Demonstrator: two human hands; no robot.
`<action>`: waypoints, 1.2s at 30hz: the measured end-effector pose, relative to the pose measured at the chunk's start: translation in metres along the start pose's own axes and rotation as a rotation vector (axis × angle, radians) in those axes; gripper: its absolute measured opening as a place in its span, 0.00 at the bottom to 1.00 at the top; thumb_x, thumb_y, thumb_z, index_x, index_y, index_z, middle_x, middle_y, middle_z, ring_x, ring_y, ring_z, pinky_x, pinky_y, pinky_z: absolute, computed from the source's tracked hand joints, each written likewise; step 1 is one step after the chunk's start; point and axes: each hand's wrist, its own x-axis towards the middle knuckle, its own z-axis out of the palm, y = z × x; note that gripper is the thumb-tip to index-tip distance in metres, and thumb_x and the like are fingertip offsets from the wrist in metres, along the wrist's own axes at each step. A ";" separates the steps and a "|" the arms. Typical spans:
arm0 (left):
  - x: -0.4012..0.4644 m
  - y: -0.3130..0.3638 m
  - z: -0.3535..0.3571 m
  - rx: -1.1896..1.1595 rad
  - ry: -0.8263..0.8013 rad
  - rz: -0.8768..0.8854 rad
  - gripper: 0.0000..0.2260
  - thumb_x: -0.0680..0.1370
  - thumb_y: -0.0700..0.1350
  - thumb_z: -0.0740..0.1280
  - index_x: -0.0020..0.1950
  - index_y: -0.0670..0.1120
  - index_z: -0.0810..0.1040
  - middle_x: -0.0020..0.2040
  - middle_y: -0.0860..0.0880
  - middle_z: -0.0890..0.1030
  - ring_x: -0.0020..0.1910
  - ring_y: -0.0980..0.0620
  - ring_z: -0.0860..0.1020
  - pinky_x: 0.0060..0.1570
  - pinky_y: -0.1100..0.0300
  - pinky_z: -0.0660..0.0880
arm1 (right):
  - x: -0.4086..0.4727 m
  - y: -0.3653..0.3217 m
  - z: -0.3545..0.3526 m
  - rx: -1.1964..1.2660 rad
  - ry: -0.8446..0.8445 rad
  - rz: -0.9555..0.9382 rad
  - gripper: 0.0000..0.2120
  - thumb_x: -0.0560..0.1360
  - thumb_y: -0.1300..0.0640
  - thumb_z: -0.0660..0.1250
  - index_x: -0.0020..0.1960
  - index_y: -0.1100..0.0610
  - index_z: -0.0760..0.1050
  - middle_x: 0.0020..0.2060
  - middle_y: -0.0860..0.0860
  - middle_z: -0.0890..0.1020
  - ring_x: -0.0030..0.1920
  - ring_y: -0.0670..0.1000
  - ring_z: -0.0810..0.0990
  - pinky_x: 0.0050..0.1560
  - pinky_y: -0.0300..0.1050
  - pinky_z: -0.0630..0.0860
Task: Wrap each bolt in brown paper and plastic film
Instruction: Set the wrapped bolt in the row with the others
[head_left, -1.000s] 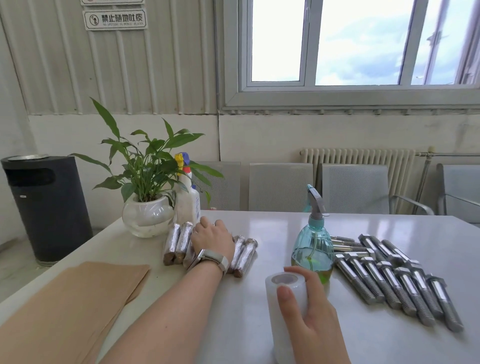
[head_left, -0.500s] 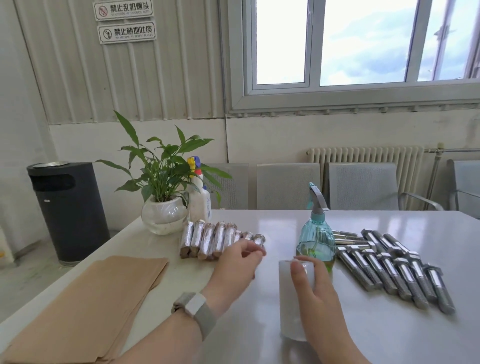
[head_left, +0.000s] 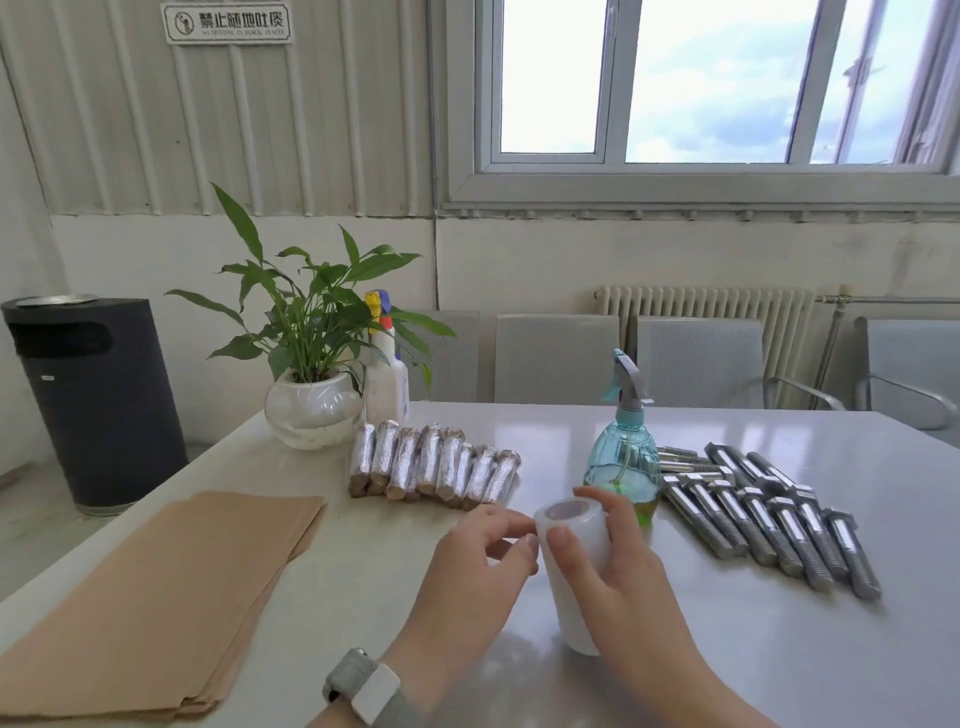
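While sitting at the white table in the head view, holding the roll of plastic film upright at lower middle of the frame. Right hand curling round the roll, thumb on its front. Left hand reaching in from the left, fingertips touching the roll's top edge, not gripping it. Probably hunting for the loose end of the film. Wrapped bolts lying in a row at middle left. Bare bolts waiting at middle right, beside the blue spray bottle. Brown paper lying stacked at lower left. Next, likely picking one bare bolt and one paper sheet, needing a free hand first.
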 end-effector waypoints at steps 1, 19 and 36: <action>-0.001 0.000 -0.001 -0.001 0.001 0.000 0.12 0.79 0.43 0.68 0.43 0.60 0.83 0.46 0.60 0.79 0.42 0.57 0.81 0.42 0.62 0.76 | 0.000 0.000 0.000 -0.006 -0.003 -0.004 0.31 0.60 0.17 0.53 0.59 0.28 0.62 0.51 0.32 0.77 0.51 0.39 0.78 0.53 0.49 0.77; -0.002 -0.003 -0.002 0.215 0.132 0.089 0.05 0.75 0.48 0.71 0.40 0.57 0.81 0.45 0.59 0.79 0.41 0.60 0.80 0.39 0.64 0.74 | 0.009 0.008 0.002 0.408 -0.082 0.155 0.24 0.65 0.24 0.59 0.54 0.35 0.74 0.48 0.51 0.82 0.48 0.59 0.83 0.49 0.61 0.81; -0.007 -0.006 0.009 0.208 0.095 0.062 0.07 0.74 0.47 0.71 0.40 0.59 0.84 0.47 0.64 0.80 0.41 0.60 0.80 0.43 0.53 0.78 | 0.003 0.006 0.004 0.088 -0.028 0.029 0.33 0.63 0.19 0.52 0.64 0.32 0.61 0.57 0.37 0.77 0.56 0.39 0.77 0.57 0.48 0.77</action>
